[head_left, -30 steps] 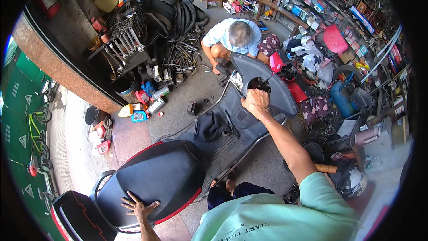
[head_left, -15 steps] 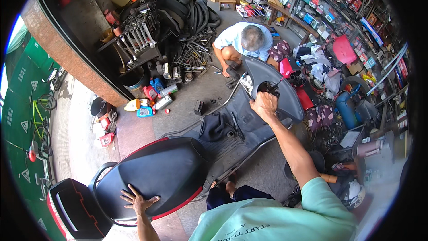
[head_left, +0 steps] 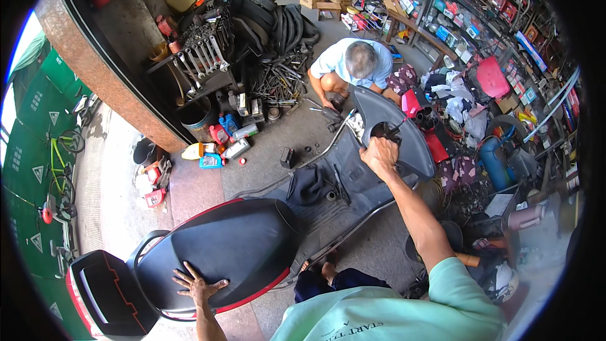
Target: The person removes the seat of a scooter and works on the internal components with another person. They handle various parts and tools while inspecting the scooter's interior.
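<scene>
A scooter lies below me with a broad black seat point(head_left: 233, 246) and a grey front panel point(head_left: 404, 132). My left hand point(head_left: 197, 285) rests flat on the rear edge of the seat, fingers spread. My right hand point(head_left: 380, 153), arm stretched forward, is closed around the black handlebar part point(head_left: 383, 130) at the top of the front panel. A person in a light blue shirt point(head_left: 351, 66) crouches at the scooter's front end, their hands down by the front wheel area.
A black top box point(head_left: 104, 290) sits behind the seat. Oil bottles point(head_left: 218, 145) and loose parts lie on the concrete at left. A rack of wrenches point(head_left: 202, 57), tyres and hoses stand behind. Cluttered shelves and a blue gas cylinder point(head_left: 495, 161) fill the right side.
The view has shifted slightly. My left hand stays flat on the seat and my right hand stays on the handlebar part. The crouching person remains at the front end.
</scene>
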`<move>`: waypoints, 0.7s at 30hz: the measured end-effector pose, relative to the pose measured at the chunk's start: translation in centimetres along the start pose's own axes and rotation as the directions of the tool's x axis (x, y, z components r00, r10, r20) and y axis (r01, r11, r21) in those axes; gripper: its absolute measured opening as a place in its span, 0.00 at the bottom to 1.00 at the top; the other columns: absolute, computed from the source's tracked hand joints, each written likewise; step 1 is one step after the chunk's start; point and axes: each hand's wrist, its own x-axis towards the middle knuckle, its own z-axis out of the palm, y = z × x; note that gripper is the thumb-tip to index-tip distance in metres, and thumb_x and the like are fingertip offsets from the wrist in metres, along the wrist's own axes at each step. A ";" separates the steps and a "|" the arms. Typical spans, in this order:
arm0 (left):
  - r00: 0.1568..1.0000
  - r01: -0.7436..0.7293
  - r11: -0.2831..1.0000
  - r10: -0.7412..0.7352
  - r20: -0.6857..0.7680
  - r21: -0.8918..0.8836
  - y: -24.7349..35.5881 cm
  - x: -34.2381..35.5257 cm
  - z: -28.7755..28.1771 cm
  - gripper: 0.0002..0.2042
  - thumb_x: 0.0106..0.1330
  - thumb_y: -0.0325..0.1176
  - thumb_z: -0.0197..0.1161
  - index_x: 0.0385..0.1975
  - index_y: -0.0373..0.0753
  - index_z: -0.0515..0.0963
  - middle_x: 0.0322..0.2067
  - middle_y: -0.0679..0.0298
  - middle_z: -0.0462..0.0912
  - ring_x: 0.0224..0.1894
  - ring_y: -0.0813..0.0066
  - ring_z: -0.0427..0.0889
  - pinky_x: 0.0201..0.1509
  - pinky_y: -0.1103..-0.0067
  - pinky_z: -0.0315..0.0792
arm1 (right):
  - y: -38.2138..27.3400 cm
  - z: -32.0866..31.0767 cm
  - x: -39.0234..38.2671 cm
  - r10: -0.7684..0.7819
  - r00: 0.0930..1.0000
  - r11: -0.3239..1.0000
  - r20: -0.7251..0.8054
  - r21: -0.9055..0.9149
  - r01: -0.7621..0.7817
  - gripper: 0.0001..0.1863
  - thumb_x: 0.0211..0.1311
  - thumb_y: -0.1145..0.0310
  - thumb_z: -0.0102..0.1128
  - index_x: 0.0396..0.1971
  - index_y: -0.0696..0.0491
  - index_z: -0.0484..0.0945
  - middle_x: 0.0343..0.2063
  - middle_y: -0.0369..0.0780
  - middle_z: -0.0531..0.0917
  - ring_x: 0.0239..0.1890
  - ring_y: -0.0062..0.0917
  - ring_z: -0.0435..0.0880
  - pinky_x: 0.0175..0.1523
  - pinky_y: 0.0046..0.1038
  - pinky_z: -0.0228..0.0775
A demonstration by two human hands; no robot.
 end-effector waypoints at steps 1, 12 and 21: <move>1.000 -0.001 1.000 0.001 0.005 0.001 0.1 -0.2 -0.1 0.77 0.15 0.62 0.77 0.66 0.49 0.25 0.65 0.46 0.19 0.68 0.45 0.18 0.60 0.38 0.37 | 0.0 0.0 0.0 0.003 1.000 1.000 0.006 0.002 -0.003 0.15 0.43 0.56 0.65 0.22 0.54 0.83 0.23 0.47 0.83 0.29 0.37 0.83 0.37 0.34 0.74; 1.000 0.007 1.000 -0.007 -0.021 -0.013 -0.2 0.4 0.5 0.78 0.12 0.61 0.77 0.66 0.49 0.26 0.66 0.45 0.19 0.68 0.44 0.20 0.60 0.38 0.38 | 0.4 0.7 0.1 -0.017 0.999 1.000 -0.044 0.012 0.018 0.17 0.43 0.53 0.65 0.20 0.54 0.82 0.21 0.46 0.82 0.28 0.37 0.83 0.35 0.35 0.73; 1.000 0.007 1.000 -0.007 0.003 -0.010 -0.2 0.7 0.2 0.78 0.13 0.60 0.78 0.66 0.50 0.25 0.65 0.47 0.17 0.67 0.44 0.19 0.60 0.38 0.38 | 0.0 0.3 -0.2 -0.019 0.998 1.000 -0.053 0.017 0.020 0.17 0.44 0.53 0.65 0.20 0.54 0.82 0.22 0.46 0.82 0.28 0.36 0.83 0.36 0.34 0.73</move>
